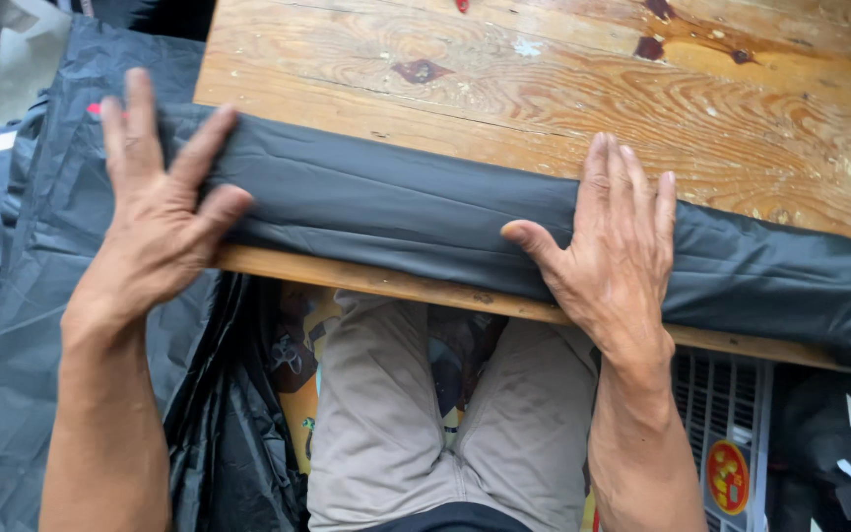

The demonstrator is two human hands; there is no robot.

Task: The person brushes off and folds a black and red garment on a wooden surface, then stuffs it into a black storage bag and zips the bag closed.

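Note:
A long roll of dark grey fabric [396, 212] lies along the near edge of a wooden table [583, 89]. My left hand [155, 212] presses flat on the roll's left end, fingers spread, at the table's left corner. My right hand [618, 246] lies flat on the roll further right, thumb out to the left, fingers pointing away from me. Neither hand grips the cloth; both rest on top. The fabric spills off the table's left side [12, 276] and runs on past the right edge.
Below the table edge are my legs in beige shorts [445, 424]. A white grille with a red and yellow round badge [729, 463] stands at lower right. Black plastic sheeting [229, 433] hangs at lower left.

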